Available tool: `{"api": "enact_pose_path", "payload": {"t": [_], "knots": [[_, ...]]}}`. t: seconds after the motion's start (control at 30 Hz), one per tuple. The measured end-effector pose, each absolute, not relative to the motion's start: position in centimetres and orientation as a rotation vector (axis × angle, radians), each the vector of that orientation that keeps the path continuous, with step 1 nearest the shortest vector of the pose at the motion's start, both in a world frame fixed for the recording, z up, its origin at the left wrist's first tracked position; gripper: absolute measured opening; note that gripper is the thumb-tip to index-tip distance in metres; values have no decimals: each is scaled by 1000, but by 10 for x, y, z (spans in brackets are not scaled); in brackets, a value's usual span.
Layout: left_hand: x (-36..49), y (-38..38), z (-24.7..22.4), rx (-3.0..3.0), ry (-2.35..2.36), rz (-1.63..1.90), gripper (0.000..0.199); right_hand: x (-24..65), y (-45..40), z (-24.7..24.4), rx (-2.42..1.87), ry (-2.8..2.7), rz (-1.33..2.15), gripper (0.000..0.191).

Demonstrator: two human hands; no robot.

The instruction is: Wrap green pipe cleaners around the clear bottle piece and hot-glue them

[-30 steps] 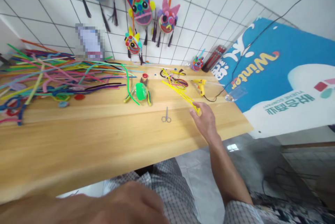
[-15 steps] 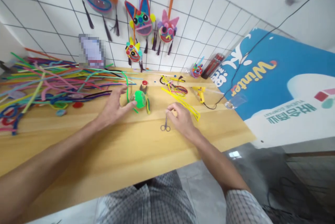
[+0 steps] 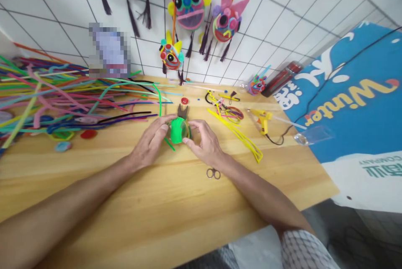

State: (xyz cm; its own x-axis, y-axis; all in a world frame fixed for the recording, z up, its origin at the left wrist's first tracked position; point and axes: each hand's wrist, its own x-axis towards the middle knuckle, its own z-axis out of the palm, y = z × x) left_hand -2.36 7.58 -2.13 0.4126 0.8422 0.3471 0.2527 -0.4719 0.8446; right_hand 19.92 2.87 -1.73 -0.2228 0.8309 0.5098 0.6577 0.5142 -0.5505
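Observation:
A clear ball with a bright green patch (image 3: 177, 130) is between my two hands, low over the wooden table (image 3: 150, 206). My left hand (image 3: 152, 140) has its thumb and fingers against the ball's left side. From the right, my right hand (image 3: 205, 142) curls around the ball, its thumb tip at the lower edge. Pliers (image 3: 183, 111) lie just behind the ball, their handles partly hidden. A green pipe cleaner (image 3: 160, 100) runs beside my left fingertips. Small scissors (image 3: 213, 173) lie by my right wrist, which covers their blades.
A heap of coloured pipe cleaners (image 3: 63, 93) spreads over the left side. Bent yellow pipe cleaners (image 3: 240, 137) and a yellow glue gun (image 3: 263, 120) with its cord lie right. Decorated masks (image 3: 188, 7) hang on the wall grid, and a dark red flask (image 3: 282, 78) lies behind.
My right hand has let go of the scissors and moved left to the ball. My left hand has closed in on the ball's other side. The head view has shifted.

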Motion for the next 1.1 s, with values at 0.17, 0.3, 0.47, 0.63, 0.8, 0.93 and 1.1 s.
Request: {"api": "enact_pose_path", "payload": {"t": [0.17,0.3,0.47,0.63,0.8,0.93,1.1], "knots": [[-26,75,-22,1977,882,1036,48,197,30,-20,-1209,-1983,291,48],[-27,74,-23,2026,890,1059,44,197,32,-22,-1178,-1989,299,48],[-25,74,-20,2004,890,1105,39,198,31,-25,-1165,-1995,298,50],[-24,76,-19,1869,926,1087,37,198,29,-27,-1132,-2011,265,52],[-24,78,-25,1757,919,1099,36,198,27,-29,-1124,-2026,240,53],[-23,79,-26,1709,898,1047,42,198,26,-30,-1135,-2037,223,56],[-26,77,-23,1795,927,978,48,198,26,-30,-1099,-2034,199,56]]}}
